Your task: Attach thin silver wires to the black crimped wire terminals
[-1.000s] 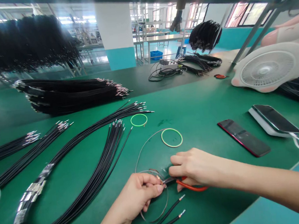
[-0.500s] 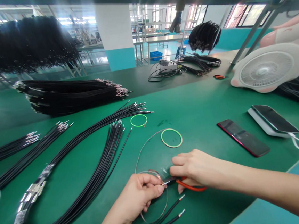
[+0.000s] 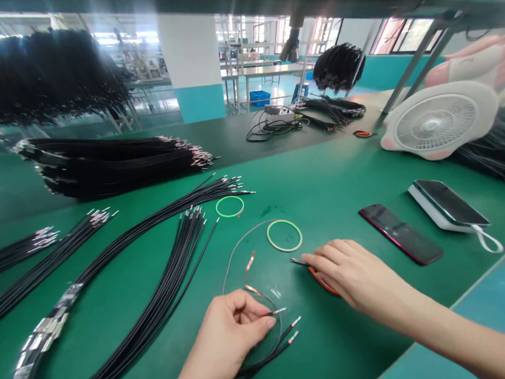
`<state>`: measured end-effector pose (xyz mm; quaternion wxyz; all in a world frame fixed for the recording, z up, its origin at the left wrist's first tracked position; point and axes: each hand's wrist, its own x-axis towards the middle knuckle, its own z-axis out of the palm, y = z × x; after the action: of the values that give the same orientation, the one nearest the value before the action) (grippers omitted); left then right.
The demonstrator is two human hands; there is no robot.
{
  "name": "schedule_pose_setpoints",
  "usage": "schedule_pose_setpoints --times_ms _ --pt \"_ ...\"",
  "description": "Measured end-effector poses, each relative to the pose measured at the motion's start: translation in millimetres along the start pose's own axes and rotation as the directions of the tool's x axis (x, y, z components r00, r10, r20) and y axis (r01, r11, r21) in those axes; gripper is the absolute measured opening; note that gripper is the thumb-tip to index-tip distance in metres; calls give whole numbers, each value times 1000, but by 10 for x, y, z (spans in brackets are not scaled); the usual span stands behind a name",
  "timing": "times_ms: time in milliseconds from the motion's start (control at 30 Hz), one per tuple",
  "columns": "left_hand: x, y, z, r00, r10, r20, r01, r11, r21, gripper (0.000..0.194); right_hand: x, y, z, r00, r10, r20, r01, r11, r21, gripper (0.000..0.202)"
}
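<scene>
In the head view my left hand (image 3: 242,326) pinches a thin black cable (image 3: 271,313) near its bare metal tip, which points right. My right hand (image 3: 352,269) is closed over small cutters with orange handles (image 3: 324,282); their dark jaws stick out to the left, apart from the cable. Short copper-coloured strips (image 3: 250,261) lie on the green mat just above my left hand. Around that hand curves a loop of thin wire running up to a green ring (image 3: 284,235). Two more cable ends (image 3: 294,337) lie below my left hand.
Bundled black cables (image 3: 126,318) curve across the left side, with a large coil (image 3: 117,164) behind them. A second green ring (image 3: 230,207) lies mid-mat. To the right are a phone (image 3: 400,234), a second device (image 3: 450,201) and a white fan (image 3: 441,123).
My right hand has moved up and right with the cutters, away from the cable tip. A copper-coloured strip now shows on the mat. The left hand keeps its pinch on the cable.
</scene>
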<state>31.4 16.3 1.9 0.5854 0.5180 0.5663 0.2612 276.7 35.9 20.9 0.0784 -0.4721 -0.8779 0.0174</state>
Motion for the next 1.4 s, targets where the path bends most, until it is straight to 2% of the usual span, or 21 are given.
schedule_pose_setpoints --times_ms 67,133,267,400,500,567,700,833,900,1000,1167,1233,1300,1367,1400 --pt "-27 4 17 993 116 -38 -111 989 102 10 65 -183 -58 1000 -4 -16 7 975 223 22" --pt "-53 7 24 976 213 -38 -200 955 218 11 155 -335 -95 997 -46 65 18 924 382 26" --pt "-90 9 14 946 325 -17 -299 888 350 15 338 -433 -117 949 -185 257 13 834 552 38" --pt "-110 18 1 935 353 -25 -320 874 364 20 423 -375 -126 905 -286 316 27 778 627 36" --pt "-110 36 -16 950 310 -21 -286 899 332 17 423 -345 -117 899 -324 296 100 808 581 32" --pt "-101 55 -35 975 220 -11 -211 946 245 15 407 -342 -96 903 -346 253 178 840 513 27" --pt "-68 89 -65 1000 22 7 -22 998 59 19 365 -358 -14 905 -400 142 354 895 270 23" --pt "-45 96 -64 999 -40 -8 40 999 -10 22 331 -382 85 887 -462 17 460 886 49 27" --pt "-41 98 -60 999 -50 -6 50 998 -26 23 326 -388 117 893 -449 -28 450 892 34 26" --pt "-40 103 -66 998 -64 -8 63 997 -41 24 328 -383 112 913 -407 -26 406 901 154 16" --pt "-62 102 -87 999 -39 25 39 999 -23 24 355 -296 -70 914 -405 31 373 867 331 24" --pt "-96 83 -65 995 14 101 -20 999 51 24 398 -242 -180 928 -373 12 334 844 419 30" --pt "-142 46 -15 976 92 200 -120 984 134 19 477 -214 -248 968 -246 -44 235 837 494 31" --pt "-190 2 43 946 150 287 -204 964 169 22 584 -235 -225 990 -115 -84 142 847 513 29" --pt "-211 -15 62 928 162 336 -226 961 161 28 642 -266 -175 993 -87 -85 118 855 505 25"
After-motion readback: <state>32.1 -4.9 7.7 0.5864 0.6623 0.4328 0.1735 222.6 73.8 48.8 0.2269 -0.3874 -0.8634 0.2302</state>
